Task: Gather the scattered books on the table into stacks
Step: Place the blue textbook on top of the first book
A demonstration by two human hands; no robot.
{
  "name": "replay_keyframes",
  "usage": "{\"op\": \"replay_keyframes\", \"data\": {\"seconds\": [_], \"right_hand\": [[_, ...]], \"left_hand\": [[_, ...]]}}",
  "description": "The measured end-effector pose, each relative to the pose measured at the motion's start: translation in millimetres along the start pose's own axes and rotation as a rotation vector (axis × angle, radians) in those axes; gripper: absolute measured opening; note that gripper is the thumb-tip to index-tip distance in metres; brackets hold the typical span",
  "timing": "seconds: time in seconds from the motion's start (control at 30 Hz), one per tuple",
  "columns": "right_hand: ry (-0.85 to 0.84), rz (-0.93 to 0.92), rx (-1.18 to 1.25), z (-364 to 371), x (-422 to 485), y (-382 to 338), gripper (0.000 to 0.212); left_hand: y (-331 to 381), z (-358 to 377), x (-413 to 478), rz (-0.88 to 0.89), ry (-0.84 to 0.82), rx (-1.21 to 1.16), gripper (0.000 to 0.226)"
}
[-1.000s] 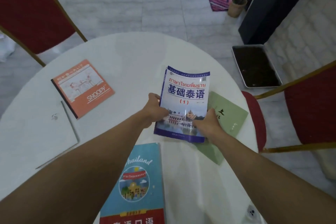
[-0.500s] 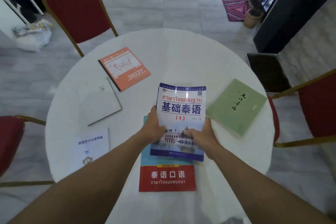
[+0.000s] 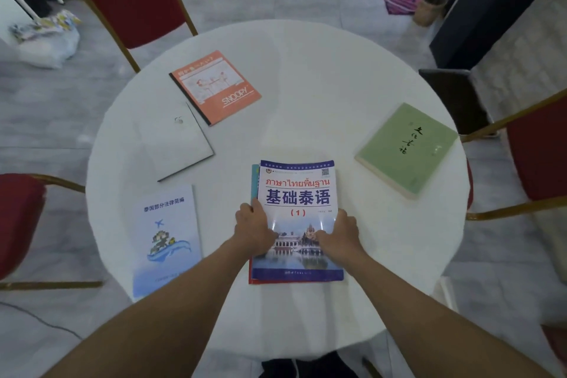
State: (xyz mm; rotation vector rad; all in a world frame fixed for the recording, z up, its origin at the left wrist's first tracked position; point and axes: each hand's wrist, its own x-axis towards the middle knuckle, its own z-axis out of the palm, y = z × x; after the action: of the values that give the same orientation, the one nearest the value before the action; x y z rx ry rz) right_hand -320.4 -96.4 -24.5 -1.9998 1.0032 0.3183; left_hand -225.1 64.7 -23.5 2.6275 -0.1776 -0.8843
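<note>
Front edge of table [image 3: 306, 86], centre: textbook [image 3: 297, 193] lies flat on teal book [image 3: 254, 178]. Left hand [image 3: 253, 230] holds its left edge, right hand [image 3: 340, 233] its right edge. Green book [image 3: 405, 147] at right edge. Orange notebook [image 3: 214, 86], white book [image 3: 175, 144] and blue booklet [image 3: 167, 239] scattered left.

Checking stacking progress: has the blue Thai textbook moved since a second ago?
Yes. The blue Thai textbook overlapped the green book then; now it lies apart, left of it, on the teal-and-red book.
</note>
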Motion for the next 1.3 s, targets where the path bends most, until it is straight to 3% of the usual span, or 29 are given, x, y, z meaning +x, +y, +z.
{"op": "replay_keyframes", "data": {"seconds": [0.23,0.43,0.57,0.77,1.3], "right_hand": [[0.015,0.009,-0.279,8.2,7.1,1.6,0.082],[-0.085,-0.017,-0.228,-0.4,15.0,3.4,0.094],[-0.075,-0.029,-0.197,0.5,14.3,2.0,0.090],[-0.034,-0.053,-0.156,4.6,10.7,3.3,0.101],[-0.123,-0.054,-0.160,-6.0,14.5,-1.1,0.101]], "left_hand": [[-8.4,-1.8,5.2,-0.018,-0.001,-0.004,0.071],[-12.6,-6.3,5.5,0.016,-0.022,0.038,0.066],[-11.3,-9.9,5.3,0.019,-0.029,0.045,0.061],[-12.9,-11.4,3.1,0.039,-0.023,0.061,0.056],[-12.8,-17.9,-0.1,0.061,-0.056,0.072,0.061]]}}
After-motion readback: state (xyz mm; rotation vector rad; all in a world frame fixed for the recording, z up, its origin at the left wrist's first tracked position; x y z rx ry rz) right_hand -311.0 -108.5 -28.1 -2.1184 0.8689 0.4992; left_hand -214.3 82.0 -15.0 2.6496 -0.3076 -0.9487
